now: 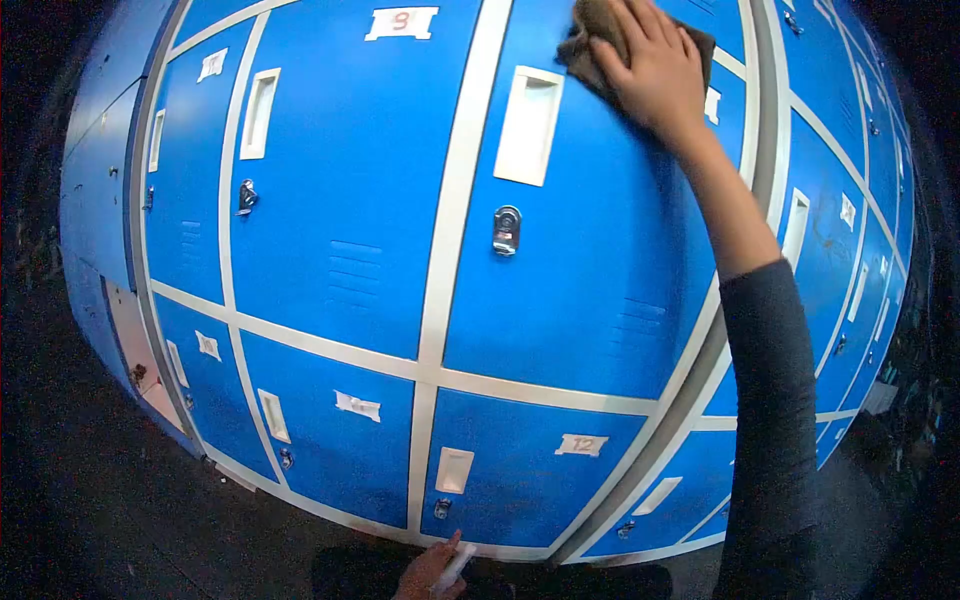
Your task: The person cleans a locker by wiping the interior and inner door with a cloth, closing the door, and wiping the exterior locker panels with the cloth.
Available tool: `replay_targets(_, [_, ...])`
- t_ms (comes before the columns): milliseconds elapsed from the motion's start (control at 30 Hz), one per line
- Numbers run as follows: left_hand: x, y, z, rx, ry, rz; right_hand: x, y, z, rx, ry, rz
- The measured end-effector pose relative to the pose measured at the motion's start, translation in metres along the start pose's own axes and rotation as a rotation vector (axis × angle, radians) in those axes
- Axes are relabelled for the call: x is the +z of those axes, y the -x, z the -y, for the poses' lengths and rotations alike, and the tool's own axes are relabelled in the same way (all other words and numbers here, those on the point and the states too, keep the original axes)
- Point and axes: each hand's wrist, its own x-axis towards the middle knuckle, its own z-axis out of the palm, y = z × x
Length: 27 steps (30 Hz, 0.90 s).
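Observation:
My right hand (655, 75) presses a dark brown cloth (582, 52) flat against the upper part of a blue locker door (560, 300), its fingers over the cloth. Just left of the cloth is the door's white recessed handle (528, 125), with a metal lock hasp (506, 231) below. At the bottom edge of the view, my left hand (425, 573) is closed around a slim white object (457, 566); most of it is hidden, so I cannot tell its kind. That hand is low, in front of the locker marked 12 (530, 480).
Blue lockers with white frames fill the view, including a door marked 9 (350, 180) to the left. More lockers (830, 240) stand to the right past a narrow gap. An opened compartment (145, 365) shows at far left. Dark floor (250, 545) lies below.

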Motion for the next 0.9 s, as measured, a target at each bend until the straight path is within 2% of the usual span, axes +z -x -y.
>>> replay_targets(67, [0.000, 0.004, 0.001, 0.030, -0.007, -0.015, 0.004, -0.006, 0.002, 0.005, 0.021, -0.041])
replay_targets(167, [-0.020, -0.009, -0.013, -0.303, 0.132, 0.270, 0.013, 0.012, 0.001, -0.087, 0.037, -0.125])
replay_targets(200, [-0.019, -0.006, -0.012, -0.264, 0.091, 0.244, 0.017, 0.023, 0.003, -0.134, 0.042, -0.164])
replay_targets(367, [-0.004, 0.005, 0.001, -0.046, -0.048, 0.066, -0.038, 0.119, 0.048, -0.235, -0.177, 0.208])
replay_targets(433, [-0.013, 0.000, -0.006, -0.246, 0.197, 0.134, -0.054, 0.164, 0.063, -0.298, -0.240, 0.369])
replay_targets(467, [-0.017, -0.001, -0.009, -0.344, 0.316, 0.165, -0.060, 0.189, 0.069, -0.384, -0.289, 0.447])
replay_targets(567, [-0.009, 0.008, 0.007, -0.138, -0.058, 0.278, -0.078, 0.259, 0.085, -0.719, -0.306, 0.582])
replay_targets(633, [-0.011, 0.010, 0.003, -0.260, 0.190, 0.243, -0.082, 0.286, 0.086, -0.859, -0.342, 0.618])
replay_targets(667, [-0.011, 0.010, 0.002, -0.320, 0.314, 0.220, -0.078, 0.283, 0.082, -0.849, -0.368, 0.632])
replay_targets(733, [-0.006, 0.011, -0.003, -0.138, 0.053, 0.173, -0.071, 0.266, 0.073, -0.800, -0.395, 0.635])
replay_targets(767, [-0.005, 0.011, -0.004, -0.046, -0.074, 0.151, -0.071, 0.246, 0.067, -0.710, -0.404, 0.614])
replay_targets(800, [-0.008, 0.010, -0.005, -0.082, -0.057, 0.155, -0.072, 0.226, 0.061, -0.619, -0.416, 0.592])
replay_targets(867, [-0.012, 0.008, -0.010, -0.156, -0.013, 0.164, -0.063, 0.181, 0.050, -0.404, -0.262, 0.444])
replay_targets(900, [-0.010, 0.007, -0.009, -0.107, 0.013, 0.103, -0.054, 0.156, 0.045, -0.325, -0.211, 0.329])
